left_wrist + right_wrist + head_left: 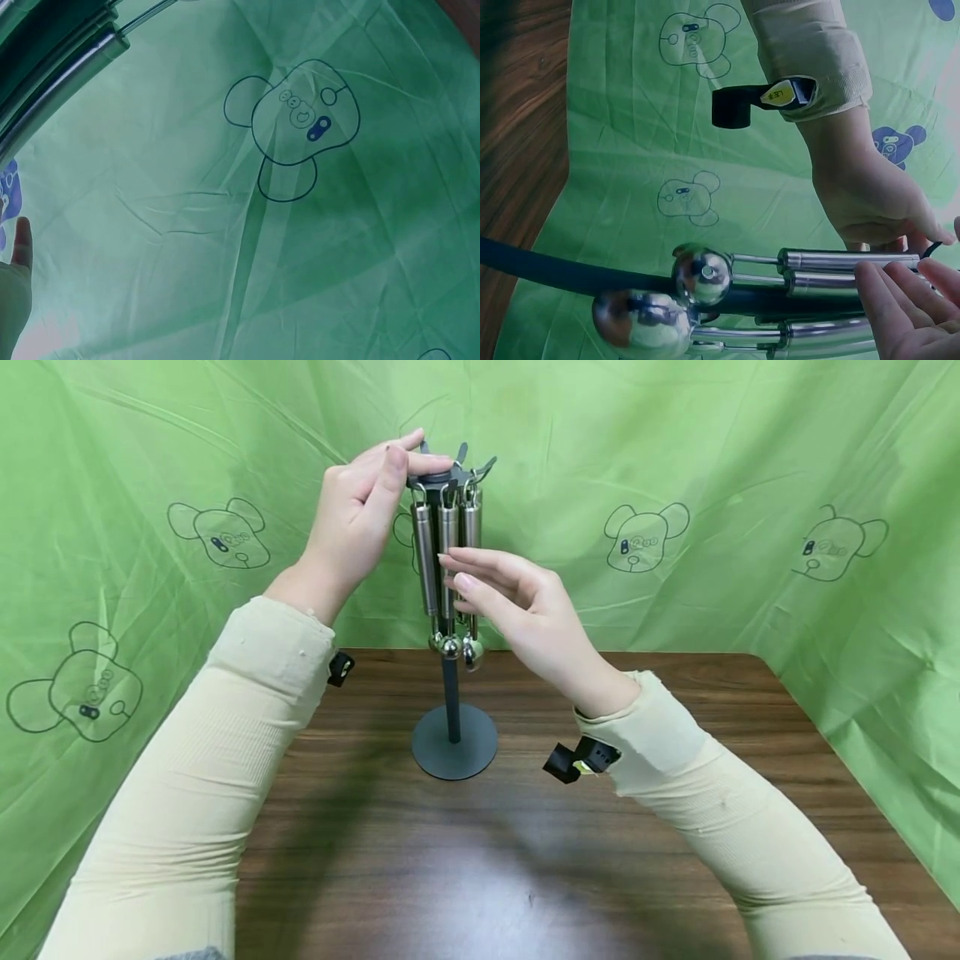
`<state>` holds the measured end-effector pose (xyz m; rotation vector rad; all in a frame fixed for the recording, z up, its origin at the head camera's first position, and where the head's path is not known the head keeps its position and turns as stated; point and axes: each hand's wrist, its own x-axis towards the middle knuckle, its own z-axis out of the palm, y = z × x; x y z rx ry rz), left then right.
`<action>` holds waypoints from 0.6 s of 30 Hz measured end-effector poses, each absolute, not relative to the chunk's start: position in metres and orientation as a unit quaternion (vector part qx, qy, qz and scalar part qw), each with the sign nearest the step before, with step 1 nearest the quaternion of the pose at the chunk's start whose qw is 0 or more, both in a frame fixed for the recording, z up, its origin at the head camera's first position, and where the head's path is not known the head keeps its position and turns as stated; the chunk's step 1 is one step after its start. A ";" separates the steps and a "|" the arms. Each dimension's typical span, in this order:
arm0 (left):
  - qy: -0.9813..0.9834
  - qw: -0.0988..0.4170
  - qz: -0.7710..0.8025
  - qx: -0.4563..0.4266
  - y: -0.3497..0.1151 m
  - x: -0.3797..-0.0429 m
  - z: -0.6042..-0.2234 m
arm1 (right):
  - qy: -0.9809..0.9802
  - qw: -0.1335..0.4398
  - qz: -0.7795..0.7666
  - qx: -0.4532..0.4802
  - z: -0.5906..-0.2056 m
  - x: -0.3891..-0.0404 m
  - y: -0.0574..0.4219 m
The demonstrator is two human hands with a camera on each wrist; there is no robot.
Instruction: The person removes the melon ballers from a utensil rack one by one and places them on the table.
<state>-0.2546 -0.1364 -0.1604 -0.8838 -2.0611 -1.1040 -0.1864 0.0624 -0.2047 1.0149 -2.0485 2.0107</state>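
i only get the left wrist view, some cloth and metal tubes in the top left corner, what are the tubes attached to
Observer: In the head view, the metal tubes hang by loops from hooks at the top of a dark stand.
Operator: ok and where's the left hand, my view doesn't show it on anything
Observer: The left hand is up at the top of the stand, its fingers reaching over it.
Operator: what's under the stand
Observer: It has a flat, round base, which sits on a brown wooden table.
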 end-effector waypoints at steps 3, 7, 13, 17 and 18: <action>-0.776 0.340 -0.401 -0.349 -0.137 -0.252 -0.162 | -0.675 0.051 0.658 0.328 -0.206 -0.186 0.061; -0.768 0.363 -0.382 -0.364 -0.136 -0.253 -0.163 | -0.679 0.063 0.658 0.318 -0.209 -0.184 0.060; -0.745 0.408 -0.329 -0.413 -0.137 -0.261 -0.164 | -0.681 0.077 0.661 0.305 -0.214 -0.184 0.059; -0.746 0.413 -0.318 -0.416 -0.137 -0.260 -0.163 | -0.687 0.082 0.661 0.290 -0.215 -0.185 0.057; -0.747 0.413 -0.317 -0.415 -0.137 -0.260 -0.163 | -0.690 0.082 0.660 0.285 -0.215 -0.185 0.056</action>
